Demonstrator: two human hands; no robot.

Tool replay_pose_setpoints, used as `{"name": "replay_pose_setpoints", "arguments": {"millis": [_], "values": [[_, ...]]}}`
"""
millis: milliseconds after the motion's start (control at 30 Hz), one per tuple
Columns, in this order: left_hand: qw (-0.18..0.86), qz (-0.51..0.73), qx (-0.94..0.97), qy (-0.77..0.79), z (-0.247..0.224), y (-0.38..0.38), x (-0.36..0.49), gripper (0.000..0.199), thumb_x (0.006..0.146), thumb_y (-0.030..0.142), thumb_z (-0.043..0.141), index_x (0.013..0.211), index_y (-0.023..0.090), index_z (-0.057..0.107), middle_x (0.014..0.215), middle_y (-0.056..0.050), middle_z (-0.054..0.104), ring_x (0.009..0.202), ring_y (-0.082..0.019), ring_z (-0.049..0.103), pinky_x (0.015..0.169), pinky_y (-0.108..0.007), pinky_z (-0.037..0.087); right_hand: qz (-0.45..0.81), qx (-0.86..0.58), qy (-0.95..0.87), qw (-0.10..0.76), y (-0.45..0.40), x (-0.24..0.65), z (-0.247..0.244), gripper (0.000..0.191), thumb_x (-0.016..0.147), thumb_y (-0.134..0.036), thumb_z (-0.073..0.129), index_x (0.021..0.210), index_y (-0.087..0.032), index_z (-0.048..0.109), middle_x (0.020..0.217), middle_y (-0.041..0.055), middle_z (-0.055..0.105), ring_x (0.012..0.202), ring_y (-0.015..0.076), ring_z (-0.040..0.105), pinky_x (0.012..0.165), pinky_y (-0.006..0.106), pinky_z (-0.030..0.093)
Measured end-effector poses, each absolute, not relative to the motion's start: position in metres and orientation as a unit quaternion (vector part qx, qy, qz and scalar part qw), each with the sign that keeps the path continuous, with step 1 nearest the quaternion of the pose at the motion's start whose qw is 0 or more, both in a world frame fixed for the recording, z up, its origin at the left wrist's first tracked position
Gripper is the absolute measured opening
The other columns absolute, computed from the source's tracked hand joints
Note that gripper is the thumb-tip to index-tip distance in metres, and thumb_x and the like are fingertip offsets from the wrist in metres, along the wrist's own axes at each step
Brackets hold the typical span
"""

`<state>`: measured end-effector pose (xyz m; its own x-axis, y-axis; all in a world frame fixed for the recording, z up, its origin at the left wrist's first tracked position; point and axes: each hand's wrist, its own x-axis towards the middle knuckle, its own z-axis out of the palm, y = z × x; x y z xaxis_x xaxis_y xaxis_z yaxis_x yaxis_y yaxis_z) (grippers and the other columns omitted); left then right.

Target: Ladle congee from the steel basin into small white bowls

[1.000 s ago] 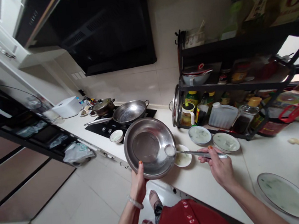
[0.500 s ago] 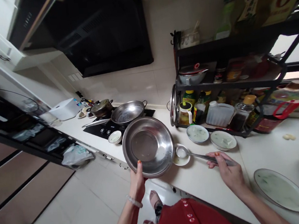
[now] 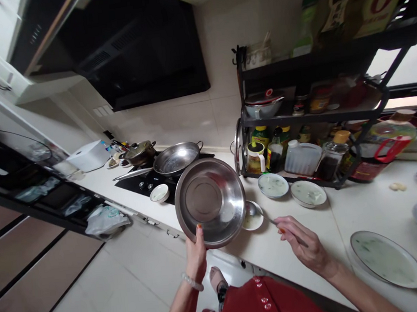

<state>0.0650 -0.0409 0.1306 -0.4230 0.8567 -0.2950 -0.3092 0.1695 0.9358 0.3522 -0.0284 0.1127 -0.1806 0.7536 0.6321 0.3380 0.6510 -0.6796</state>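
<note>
My left hand (image 3: 197,252) grips the near rim of a wide stainless steel basin (image 3: 204,201), thumb over the edge, and tilts it above the counter's front edge. The inside of the basin looks nearly bare. In my right hand (image 3: 302,245) is the handle of a metal ladle (image 3: 253,209), its fingers closed round it. The ladle's head is over or in a small white bowl (image 3: 256,223) of pale soup, just right of the basin and partly hidden by it. Two bowls of pale soup with green bits, a blue-rimmed bowl (image 3: 273,186) and a brown-rimmed bowl (image 3: 308,194), stand behind.
A frying pan (image 3: 177,159) and a lidded pot (image 3: 139,153) sit on the black stove (image 3: 133,186), with a small bowl (image 3: 159,193) at its front. A black rack (image 3: 310,115) holds bottles and jars. A large soup plate (image 3: 387,260) stands at right.
The ladle has turned, its head now tipped over in the small bowl, and my right hand has shifted left and down. The basin is tilted more and slightly farther right.
</note>
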Motion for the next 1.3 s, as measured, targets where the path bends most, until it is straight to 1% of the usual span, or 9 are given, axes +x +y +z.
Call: {"name": "replay_pose_setpoints", "arguments": {"millis": [233,367,567,667,767,933,1067,1167,1300], "values": [[0.344,0.570,0.395,0.633,0.129,-0.039,0.069,0.068,0.084,0.050,0.053,0.139,0.015,0.039,0.138,-0.014,0.051,0.130,-0.025,0.045,0.106,-0.034,0.039,0.180,-0.364,-0.744,0.530,-0.028,0.349,0.110,0.023,0.090,-0.010,0.042,0.096,-0.019,0.062,0.093,0.0113,0.065,0.080,0.0182,0.064,0.059,0.028,0.057],[0.311,0.541,0.437,0.647,0.127,-0.035,0.074,0.068,0.087,0.050,0.048,0.142,0.012,0.035,0.140,-0.016,0.049,0.130,-0.027,0.044,0.109,-0.040,0.035,0.180,-0.363,-0.741,0.536,-0.027,0.349,0.105,0.023,0.090,-0.008,0.041,0.097,-0.019,0.061,0.092,0.0099,0.063,0.075,0.0164,0.062,0.059,0.027,0.056],[0.251,0.540,0.486,0.639,0.123,-0.025,0.082,0.064,0.090,0.044,0.044,0.144,0.013,0.030,0.138,-0.016,0.049,0.133,-0.026,0.039,0.112,-0.041,0.030,0.174,-0.363,-0.741,0.538,-0.027,0.349,0.101,0.024,0.091,-0.008,0.041,0.099,-0.020,0.060,0.094,0.0091,0.062,0.072,0.0148,0.062,0.057,0.024,0.056],[0.232,0.527,0.520,0.631,0.121,-0.022,0.087,0.062,0.091,0.041,0.042,0.146,0.015,0.026,0.139,-0.015,0.049,0.134,-0.024,0.039,0.112,-0.039,0.030,0.144,-0.365,-0.744,0.540,-0.025,0.348,0.103,0.023,0.090,-0.009,0.042,0.098,-0.020,0.061,0.091,0.0078,0.063,0.069,0.0142,0.062,0.058,0.024,0.055],[0.213,0.515,0.563,0.610,0.121,-0.021,0.091,0.063,0.093,0.036,0.040,0.149,0.018,0.018,0.145,-0.014,0.042,0.134,-0.023,0.039,0.111,-0.037,0.031,0.120,-0.364,-0.749,0.540,-0.023,0.348,0.105,0.022,0.090,-0.009,0.043,0.098,-0.020,0.060,0.089,0.0077,0.063,0.071,0.0145,0.062,0.059,0.023,0.055],[0.177,0.512,0.608,0.580,0.120,-0.023,0.094,0.063,0.093,0.030,0.039,0.150,0.017,0.015,0.150,-0.014,0.033,0.136,-0.022,0.035,0.114,-0.036,0.027,0.118,-0.364,-0.758,0.528,-0.025,0.349,0.111,0.023,0.090,-0.007,0.041,0.097,-0.019,0.059,0.089,0.0086,0.062,0.075,0.0149,0.062,0.061,0.023,0.055],[0.150,0.499,0.639,0.565,0.114,-0.024,0.092,0.065,0.091,0.027,0.040,0.150,0.020,0.012,0.153,-0.013,0.029,0.140,-0.024,0.028,0.114,-0.040,0.028,0.105,-0.369,-0.757,0.528,-0.028,0.351,0.117,0.024,0.090,-0.008,0.041,0.097,-0.019,0.061,0.085,0.0075,0.063,0.071,0.0151,0.063,0.063,0.025,0.055],[0.139,0.491,0.658,0.554,0.110,-0.025,0.090,0.067,0.090,0.027,0.041,0.150,0.023,0.011,0.154,-0.012,0.026,0.140,-0.025,0.026,0.114,-0.044,0.028,0.093,-0.375,-0.759,0.525,-0.030,0.351,0.120,0.025,0.090,-0.009,0.042,0.099,-0.020,0.063,0.083,0.0075,0.065,0.074,0.0164,0.065,0.066,0.026,0.055],[0.136,0.488,0.668,0.545,0.108,-0.024,0.089,0.067,0.090,0.027,0.041,0.150,0.024,0.010,0.154,-0.011,0.025,0.141,-0.024,0.025,0.115,-0.042,0.028,0.084,-0.379,-0.761,0.520,-0.030,0.352,0.120,0.025,0.090,-0.009,0.043,0.101,-0.020,0.062,0.085,0.0084,0.066,0.077,0.0172,0.066,0.066,0.026,0.056]]}}
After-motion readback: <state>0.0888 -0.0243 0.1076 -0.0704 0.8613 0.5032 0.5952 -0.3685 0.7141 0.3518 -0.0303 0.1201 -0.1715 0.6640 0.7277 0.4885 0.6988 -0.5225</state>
